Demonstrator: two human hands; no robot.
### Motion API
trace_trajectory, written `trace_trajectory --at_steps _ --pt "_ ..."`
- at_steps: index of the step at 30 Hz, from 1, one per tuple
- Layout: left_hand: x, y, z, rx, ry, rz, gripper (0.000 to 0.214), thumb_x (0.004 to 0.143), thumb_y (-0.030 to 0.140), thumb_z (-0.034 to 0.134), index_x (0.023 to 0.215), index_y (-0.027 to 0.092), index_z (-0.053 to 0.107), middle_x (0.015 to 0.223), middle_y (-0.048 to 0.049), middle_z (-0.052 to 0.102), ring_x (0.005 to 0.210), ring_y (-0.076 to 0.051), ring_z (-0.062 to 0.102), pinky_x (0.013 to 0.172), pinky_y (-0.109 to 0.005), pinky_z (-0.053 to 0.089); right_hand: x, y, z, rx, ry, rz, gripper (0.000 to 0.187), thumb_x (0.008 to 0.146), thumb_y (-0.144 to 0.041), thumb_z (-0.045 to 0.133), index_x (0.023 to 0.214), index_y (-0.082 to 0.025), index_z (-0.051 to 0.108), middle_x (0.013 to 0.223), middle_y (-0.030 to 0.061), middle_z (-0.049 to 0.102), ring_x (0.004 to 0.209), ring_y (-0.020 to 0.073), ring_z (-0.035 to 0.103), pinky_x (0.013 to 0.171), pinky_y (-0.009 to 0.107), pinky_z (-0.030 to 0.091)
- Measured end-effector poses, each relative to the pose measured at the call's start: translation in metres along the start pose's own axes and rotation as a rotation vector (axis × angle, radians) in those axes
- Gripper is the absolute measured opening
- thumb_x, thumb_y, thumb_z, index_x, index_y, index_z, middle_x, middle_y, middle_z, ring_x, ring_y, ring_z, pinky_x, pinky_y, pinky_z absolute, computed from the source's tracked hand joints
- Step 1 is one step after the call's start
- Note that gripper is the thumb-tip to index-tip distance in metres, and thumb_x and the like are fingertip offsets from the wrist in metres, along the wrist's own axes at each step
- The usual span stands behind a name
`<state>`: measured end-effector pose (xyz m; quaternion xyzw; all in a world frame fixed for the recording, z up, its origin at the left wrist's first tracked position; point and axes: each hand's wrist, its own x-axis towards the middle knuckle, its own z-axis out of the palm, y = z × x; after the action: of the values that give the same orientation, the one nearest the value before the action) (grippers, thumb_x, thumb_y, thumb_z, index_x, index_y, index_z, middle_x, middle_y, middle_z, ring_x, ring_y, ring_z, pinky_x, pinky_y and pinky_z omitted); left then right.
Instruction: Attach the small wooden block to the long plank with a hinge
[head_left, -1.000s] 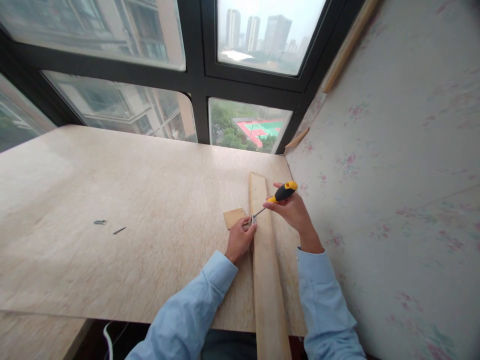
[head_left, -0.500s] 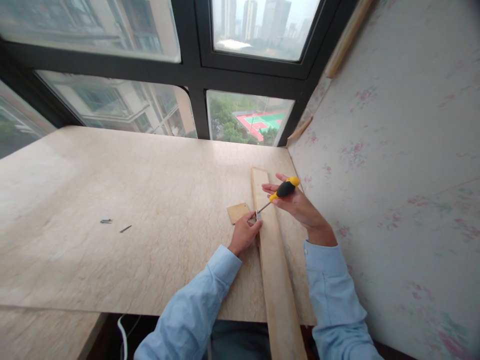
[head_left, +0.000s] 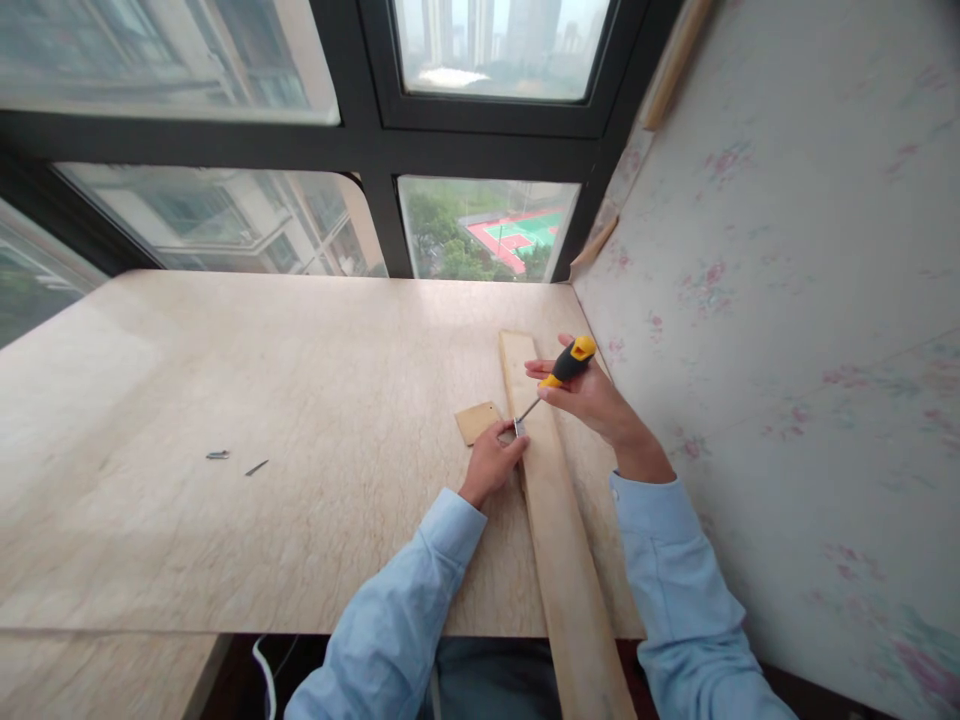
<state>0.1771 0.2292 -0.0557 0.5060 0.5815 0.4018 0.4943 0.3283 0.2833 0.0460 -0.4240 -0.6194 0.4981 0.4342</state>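
At the right edge of the tabletop, close to the flowered wall, we work a screwdriver into a small metal fitting on a long wooden plank. Our right hand is wrapped round the black-and-yellow handle, fingers curled, the shaft slanting down and leftward to the fitting. Our left hand pinches that fitting against the plank's left edge, thumb and fingertips bunched together; whether a screw sits under the tip is too small to tell.

The plank runs from the near edge of the tabletop, where it overhangs toward us, out toward the far right corner by the window. A small square of thin board lies just beside the left hand. Two loose screws lie well apart, toward the left of the tabletop.

To do this well, we judge, the shaft should stand nearer upright over the fitting, the tip seated fully before turning. The left hand should press the fitting flat, fingertips clear of the tip. The overhanging plank may rock, so pressure should go straight down.
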Motion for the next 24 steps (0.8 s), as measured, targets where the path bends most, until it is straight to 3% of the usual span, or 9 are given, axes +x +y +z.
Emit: trace_trajectory --at_steps 2,4,9,12,14,16,19,22,24 --pt "0.000 0.000 0.001 -0.018 0.008 -0.009 0.032 0.079 0.023 0.063 0.109 0.011 0.067 0.107 -0.0095 0.070 0.086 -0.019 0.066 0.081 -0.030 0.051 -0.002 -0.002 -0.005 0.052 -0.090 0.010 0.101 0.069 -0.048 0.078 0.148 -0.023 0.021 0.122 0.0131 0.065 0.114 0.0263 0.063 0.101 0.049 0.047" --pt "0.000 -0.001 0.002 -0.020 0.020 -0.006 0.032 0.079 0.024 0.064 0.109 0.011 0.067 0.106 -0.0097 0.070 0.084 -0.019 0.066 0.079 -0.030 0.051 -0.004 -0.004 -0.008 0.011 -0.059 0.020 0.100 0.068 -0.048 0.079 0.148 -0.022 0.024 0.116 0.0126 0.068 0.110 0.0271 0.065 0.099 0.049 0.048" --pt "0.002 -0.010 0.004 -0.033 0.035 0.009 0.032 0.079 0.026 0.065 0.108 0.011 0.065 0.104 -0.0106 0.070 0.077 -0.017 0.066 0.074 -0.030 0.051 0.000 -0.006 -0.001 -0.360 0.306 -0.030 0.101 0.060 -0.057 0.082 0.142 -0.016 0.039 0.088 0.0093 0.073 0.093 0.0319 0.069 0.092 0.049 0.051" --pt "0.002 -0.012 0.005 -0.046 0.064 0.013 0.033 0.078 0.027 0.067 0.108 0.012 0.065 0.099 -0.0108 0.070 0.075 -0.017 0.065 0.074 -0.030 0.051 0.003 -0.003 0.004 -0.481 0.457 -0.050 0.108 0.058 -0.062 0.080 0.143 -0.014 0.036 0.086 0.0105 0.072 0.094 0.0357 0.068 0.091 0.052 0.050" --pt "0.002 -0.010 0.005 -0.038 0.078 0.005 0.033 0.078 0.026 0.067 0.108 0.012 0.066 0.097 -0.0107 0.070 0.073 -0.017 0.065 0.074 -0.030 0.051 0.003 -0.001 0.004 -0.348 0.363 -0.044 0.109 0.062 -0.060 0.079 0.146 -0.016 0.027 0.092 0.0108 0.072 0.097 0.0337 0.067 0.093 0.052 0.050" --pt "0.001 -0.008 0.006 -0.021 0.081 -0.009 0.032 0.078 0.025 0.066 0.107 0.011 0.066 0.098 -0.0108 0.070 0.072 -0.016 0.064 0.073 -0.030 0.051 0.000 -0.002 0.002 -0.124 0.165 -0.032 0.104 0.067 -0.054 0.078 0.147 -0.020 0.020 0.106 0.0116 0.070 0.105 0.0293 0.066 0.098 0.051 0.048" --pt "0.001 -0.008 0.006 -0.022 0.085 -0.005 0.031 0.078 0.024 0.066 0.106 0.011 0.066 0.103 -0.0113 0.070 0.078 -0.017 0.065 0.075 -0.029 0.051 -0.006 -0.007 -0.006 0.108 -0.067 -0.009 0.090 0.071 -0.042 0.078 0.141 -0.029 0.023 0.130 0.0117 0.059 0.122 0.0250 0.057 0.107 0.051 0.040" --pt "0.001 -0.010 0.006 -0.042 0.091 0.002 0.031 0.078 0.026 0.067 0.106 0.012 0.066 0.105 -0.0114 0.070 0.084 -0.018 0.066 0.078 -0.029 0.051 -0.010 -0.012 -0.015 0.152 -0.100 -0.044 0.073 0.072 -0.036 0.077 0.130 -0.032 0.034 0.138 0.0089 0.054 0.128 0.0239 0.052 0.110 0.052 0.036" --pt "0.001 -0.011 0.007 -0.045 0.093 0.000 0.031 0.078 0.027 0.067 0.106 0.012 0.066 0.103 -0.0110 0.070 0.083 -0.018 0.066 0.077 -0.029 0.051 -0.011 -0.014 -0.020 0.128 -0.069 -0.076 0.070 0.072 -0.037 0.078 0.128 -0.032 0.036 0.136 0.0080 0.055 0.125 0.0241 0.055 0.107 0.051 0.040"
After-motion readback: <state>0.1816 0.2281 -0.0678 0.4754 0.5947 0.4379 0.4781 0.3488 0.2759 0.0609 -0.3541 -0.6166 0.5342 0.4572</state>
